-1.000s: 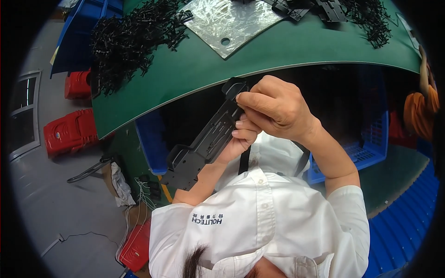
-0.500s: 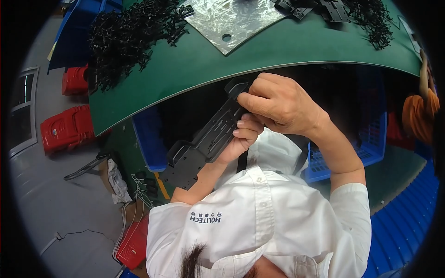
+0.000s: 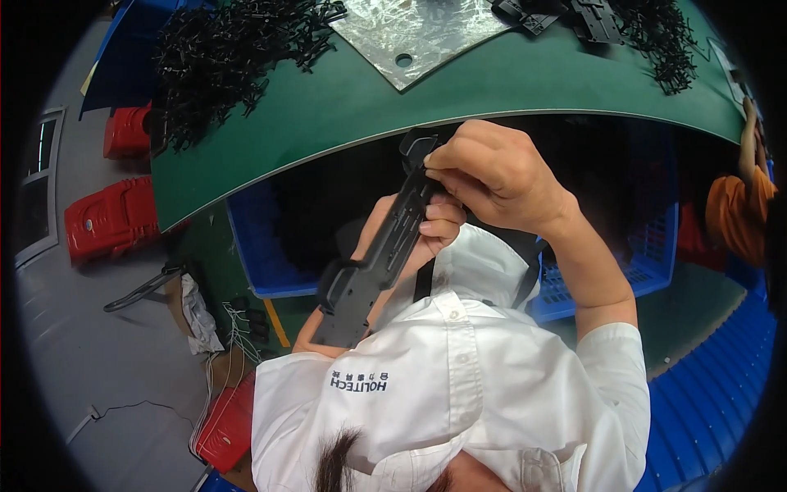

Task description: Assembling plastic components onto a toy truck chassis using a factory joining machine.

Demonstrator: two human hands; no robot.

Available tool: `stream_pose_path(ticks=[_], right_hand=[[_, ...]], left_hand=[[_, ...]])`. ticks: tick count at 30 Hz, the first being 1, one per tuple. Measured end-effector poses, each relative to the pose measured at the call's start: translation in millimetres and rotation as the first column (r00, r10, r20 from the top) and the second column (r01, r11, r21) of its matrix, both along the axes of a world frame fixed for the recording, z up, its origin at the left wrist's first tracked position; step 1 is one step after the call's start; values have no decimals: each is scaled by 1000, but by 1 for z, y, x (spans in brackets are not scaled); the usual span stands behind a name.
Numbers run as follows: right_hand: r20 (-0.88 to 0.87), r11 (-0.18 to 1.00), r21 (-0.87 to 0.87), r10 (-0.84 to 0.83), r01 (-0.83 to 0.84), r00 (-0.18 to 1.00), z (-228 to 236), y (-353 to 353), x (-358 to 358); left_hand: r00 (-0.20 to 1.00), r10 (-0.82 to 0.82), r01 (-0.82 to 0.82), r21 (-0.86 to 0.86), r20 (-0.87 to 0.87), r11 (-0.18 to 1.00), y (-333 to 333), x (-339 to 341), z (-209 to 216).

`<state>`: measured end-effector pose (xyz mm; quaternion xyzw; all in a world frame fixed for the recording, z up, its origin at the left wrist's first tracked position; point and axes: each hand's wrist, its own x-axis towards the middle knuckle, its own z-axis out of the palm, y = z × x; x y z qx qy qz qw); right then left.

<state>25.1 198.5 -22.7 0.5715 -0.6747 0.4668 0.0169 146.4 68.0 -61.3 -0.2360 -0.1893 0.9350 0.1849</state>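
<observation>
A long black plastic bracket (image 3: 385, 243) with slots and raised loops at both ends is held slantwise in front of my chest, just below the table edge. My left hand (image 3: 441, 224) is closed around it from behind and beneath, its fingertips curling over the right side. At the bracket's upper end my right hand (image 3: 502, 174) is closed in a pinch, thumb and forefinger at the edge beside the upper loop. Whatever sits between those fingertips is too small or hidden to make out.
The green table (image 3: 344, 127) carries a heap of small black clips (image 3: 221, 66), a scratched metal plate (image 3: 410, 37), more black brackets (image 3: 594, 20) and another clip pile (image 3: 664, 49). Blue crates (image 3: 266, 254) stand beneath. Red cases (image 3: 115, 217) are at left; a person in orange (image 3: 740, 205) at right.
The bracket has turned more upright and more edge-on, its lower end swinging right. My right fingers have shifted slightly up along its upper end. My left hand keeps its hold.
</observation>
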Motion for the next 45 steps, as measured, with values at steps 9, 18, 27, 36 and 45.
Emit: stream_pose_path(ticks=[9,18,27,36,45], right_hand=[[895,958,-218,121,186,428,-16,1,31],[970,912,-213,155,351,186,-20,9,40],[980,913,-192,196,359,25,-21,12,33],[987,933,-130,155,336,-49,-29,11,27],[986,869,20,-98,495,132,-19,-6,31]], left_hand=[[963,73,-271,-923,-261,275,1,-13,35],[946,-67,-319,-886,-316,-336,8,-17,31],[951,-194,-273,-949,-241,-160,-16,-15,42],[973,-189,-90,-972,-132,219,-31,-18,23],[971,-204,-67,-962,-124,266,-26,-24,26]])
